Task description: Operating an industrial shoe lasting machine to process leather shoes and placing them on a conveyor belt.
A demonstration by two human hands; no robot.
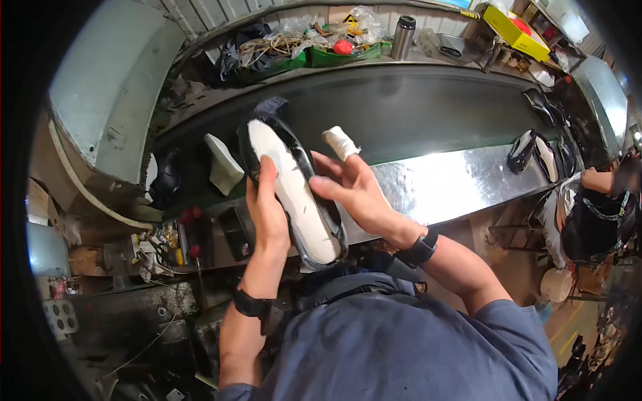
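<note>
A black shoe upper (328, 204) is held in front of me, bottom side up, its long off-white insole (294, 184) facing me. My left hand (267, 214) grips its left side, the thumb lying on the insole and the other fingers mostly hidden beneath. On the opposite side my right hand (358, 194) holds the edge, thumb pressed at the black rim. One right finger, wrapped in white tape (341, 142), sticks out away from the shoe. A pale sole-shaped piece (224, 164) stands on the dark belt to the left.
The dark conveyor belt (414, 100) runs across, with a shiny metal ledge (441, 184) along its near side. Black shoes (521, 150) lie at its right end, near another person's hand (597, 179). A metal flask (403, 38) and green trays (287, 65) stand behind. A grey machine housing (107, 80) rises left.
</note>
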